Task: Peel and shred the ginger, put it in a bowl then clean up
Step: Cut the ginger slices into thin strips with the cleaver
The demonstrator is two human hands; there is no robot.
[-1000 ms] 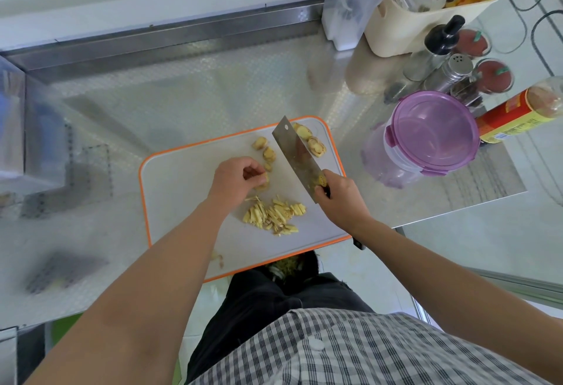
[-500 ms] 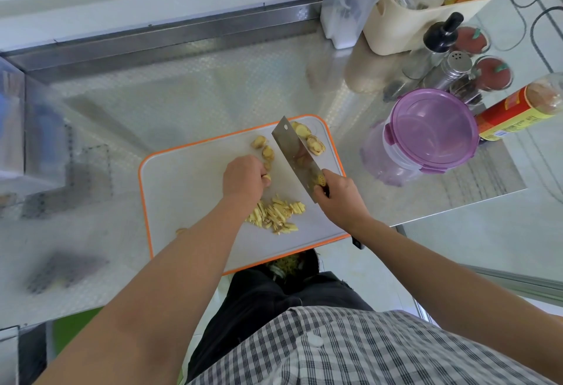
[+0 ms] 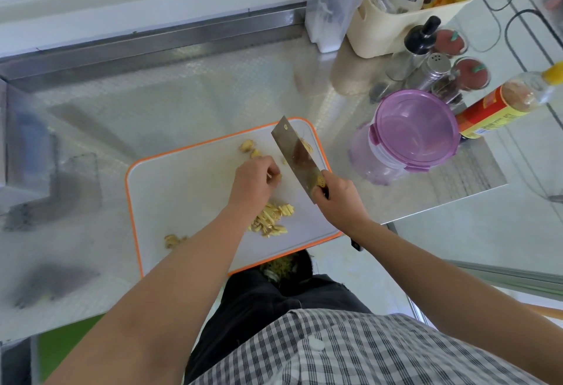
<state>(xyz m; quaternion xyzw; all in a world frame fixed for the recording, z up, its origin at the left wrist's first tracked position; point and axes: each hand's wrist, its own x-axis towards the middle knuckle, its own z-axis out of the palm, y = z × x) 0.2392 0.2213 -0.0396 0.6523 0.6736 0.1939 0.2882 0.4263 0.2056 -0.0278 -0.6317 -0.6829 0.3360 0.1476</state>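
A white cutting board with an orange rim (image 3: 170, 189) lies on the steel counter. A pile of shredded ginger (image 3: 271, 219) sits near its front. Ginger slices (image 3: 248, 146) lie at the far side, and more stick to the cleaver (image 3: 297, 156). My right hand (image 3: 336, 199) grips the cleaver's handle, the blade tilted up over the board's right part. My left hand (image 3: 254, 182) is over the board's middle, fingertips pinching a ginger slice just left of the blade. A small ginger scrap (image 3: 172, 240) lies at the board's front left.
A purple-lidded container (image 3: 416, 133) stands right of the board. Behind it are shakers (image 3: 431, 69), red-capped jars, a sauce bottle (image 3: 499, 104), a cream basket (image 3: 393, 22) of packets and a clear box (image 3: 332, 10). The counter's edge runs just right of the board.
My left hand has moved away from me toward the far slices, uncovering the shred pile and the scrap at the front left. The cleaver has stayed almost where it was.
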